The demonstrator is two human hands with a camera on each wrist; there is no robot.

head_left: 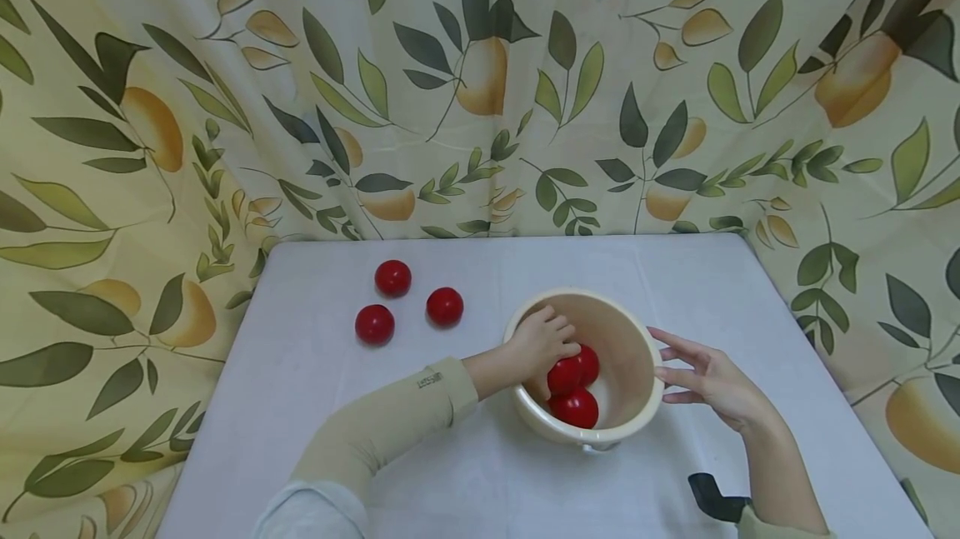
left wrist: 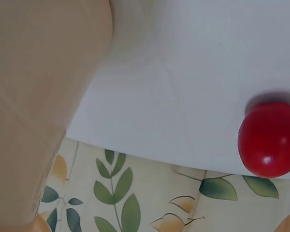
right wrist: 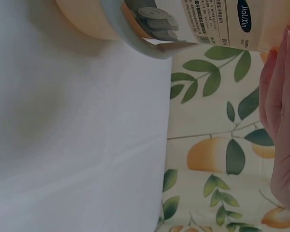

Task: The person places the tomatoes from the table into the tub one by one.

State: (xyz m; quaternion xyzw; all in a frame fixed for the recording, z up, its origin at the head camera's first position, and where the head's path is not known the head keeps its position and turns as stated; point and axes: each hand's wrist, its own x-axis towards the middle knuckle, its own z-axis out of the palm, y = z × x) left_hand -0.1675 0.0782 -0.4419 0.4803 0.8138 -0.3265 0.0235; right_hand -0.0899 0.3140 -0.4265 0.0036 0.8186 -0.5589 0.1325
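The left hand (head_left: 542, 345) reaches down inside a cream bucket (head_left: 626, 366), its fingers and thumb curled round a red tomato (head_left: 564, 376). Just beyond that grip, on the right, a second tomato (head_left: 589, 364) sits partly hidden behind the held one. Nearer the person, just below the left hand's fingers, a third tomato (head_left: 574, 411) lies in the bucket, close against the held one.

To the right of the left hand, across the bucket, the right hand (head_left: 711, 381) rests its fingertips on the outside near the rim, its fingers spread and almost straight. The right wrist view shows a printed label (right wrist: 222, 24) on the bucket's side, left of that hand, and farther left a grey handle (right wrist: 135, 43) hanging down.

Away to the left of the left hand and a little farther from the person, three more tomatoes stand apart in a loose group on the white worktop (head_left: 450, 472): one nearest the hand (head_left: 444, 307), one farthest back (head_left: 393, 278) and one farthest left (head_left: 374, 325). A black strap (head_left: 716, 499) shows beside the right wrist, on the person's side of the right hand. Past both hands, behind the worktop, hangs a curtain (head_left: 540, 189) printed with leaves and orange fruit.
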